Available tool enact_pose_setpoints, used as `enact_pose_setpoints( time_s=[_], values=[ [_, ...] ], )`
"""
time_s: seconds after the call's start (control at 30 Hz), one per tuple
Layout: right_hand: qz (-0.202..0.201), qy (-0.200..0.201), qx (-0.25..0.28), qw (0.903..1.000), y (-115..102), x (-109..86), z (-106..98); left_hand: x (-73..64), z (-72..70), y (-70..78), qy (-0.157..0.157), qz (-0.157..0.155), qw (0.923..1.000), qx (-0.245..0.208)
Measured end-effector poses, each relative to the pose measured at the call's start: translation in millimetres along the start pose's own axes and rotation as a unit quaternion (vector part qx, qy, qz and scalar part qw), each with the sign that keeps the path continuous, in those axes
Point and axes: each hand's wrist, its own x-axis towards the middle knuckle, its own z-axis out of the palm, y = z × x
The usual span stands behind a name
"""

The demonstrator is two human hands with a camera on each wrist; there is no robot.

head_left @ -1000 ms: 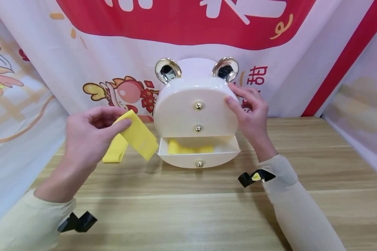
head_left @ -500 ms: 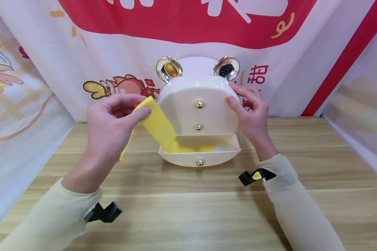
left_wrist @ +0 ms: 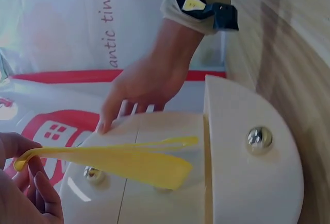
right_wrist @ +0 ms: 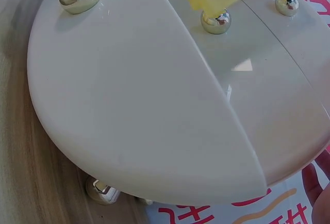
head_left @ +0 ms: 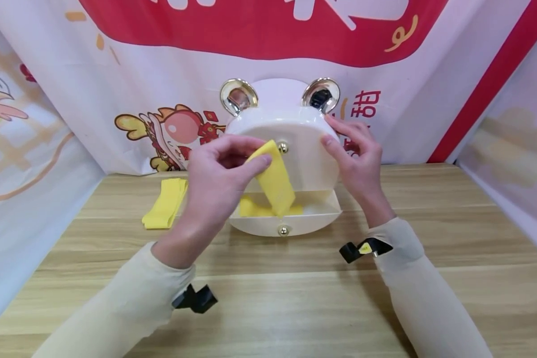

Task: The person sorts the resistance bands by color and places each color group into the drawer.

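My left hand (head_left: 215, 181) pinches a folded yellow cloth strip (head_left: 275, 181) between thumb and fingers. In the head view the strip hangs down over the pulled-out bottom drawer (head_left: 259, 226) of a white rounded drawer box (head_left: 313, 164). The left wrist view shows the same yellow strip (left_wrist: 113, 165) in front of the box face. Another yellow strip (head_left: 250, 207) lies inside the drawer, partly hidden behind the held one. With thumb on the front and fingers along the side, my right hand (head_left: 360, 159) grips the box's upper right edge.
A further folded yellow strip (head_left: 164, 205) lies on the wooden table (head_left: 277, 298) left of the box. Two gold-rimmed round ears (head_left: 238, 97) top the box, and gold knobs mark its drawers. A printed curtain (head_left: 179, 69) hangs close behind.
My left hand has carried its yellow strip rightward from beside the box to over the open drawer. My right hand has stayed on the box.
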Motion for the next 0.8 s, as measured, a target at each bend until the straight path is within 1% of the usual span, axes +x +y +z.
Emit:
enact_pose_setpoints(
  time_s=[0.07, 0.23, 0.43, 0.63, 0.8],
  values=[
    [0.0, 0.0, -0.001, 1.0, -0.3, -0.2, -0.1, -1.4, 9.0, -0.5, -0.008, 0.0, 1.0, -0.001],
    [-0.006, -0.002, -0.001, 1.0, -0.8, -0.5, -0.2, -3.6, 31.3, -5.6, -0.016, 0.012, 0.9996, -0.02],
    [-0.011, -0.005, -0.003, 0.9999, -1.3, -0.6, 0.0, -3.8, 53.2, -12.0, -0.018, 0.019, 0.9993, -0.025],
    [-0.013, -0.005, 0.002, 0.9999, -0.1, -0.5, -0.7, -3.2, 69.3, -12.3, -0.009, 0.025, 0.999, -0.037],
    [-0.014, -0.005, 0.006, 0.9999, 0.3, -0.6, -1.0, -1.5, 78.5, -13.1, -0.003, 0.036, 0.9984, -0.043]
  ],
)
